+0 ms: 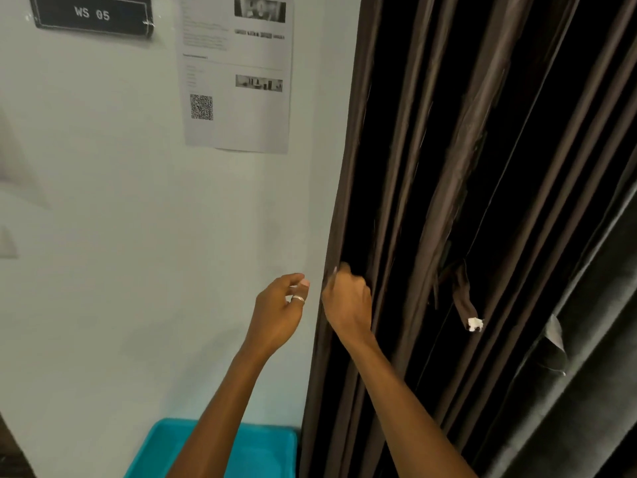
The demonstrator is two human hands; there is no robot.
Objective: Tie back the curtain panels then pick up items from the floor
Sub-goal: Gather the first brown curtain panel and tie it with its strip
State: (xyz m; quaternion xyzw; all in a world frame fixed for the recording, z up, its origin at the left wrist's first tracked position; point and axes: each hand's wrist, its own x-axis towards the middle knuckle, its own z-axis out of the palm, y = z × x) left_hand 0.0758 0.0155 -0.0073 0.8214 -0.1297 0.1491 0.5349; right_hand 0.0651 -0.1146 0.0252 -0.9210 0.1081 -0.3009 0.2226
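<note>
Step in hand looks like the first one: gathering the brown curtain panel [406, 201] before tying it back. Nothing's tied yet, and no floor items show. The panel hangs in loose pleats, its left edge just beside the wall [120, 201]. Right hand [346, 298] is raised, forearm angled up from lower right, fingers curled round that left edge, gripping the fabric. Left hand [277, 307] hovers just beside it, apart from the cloth, fingers loosely curled w/ thumb near the fingertips, holding nothing. Next move prob. needs the folds bunched, then the tie-back strap [463, 298] — dangling among the pleats, white patch at its end — brought round the bundle. A teal bin [248, 450] sits below.
</note>
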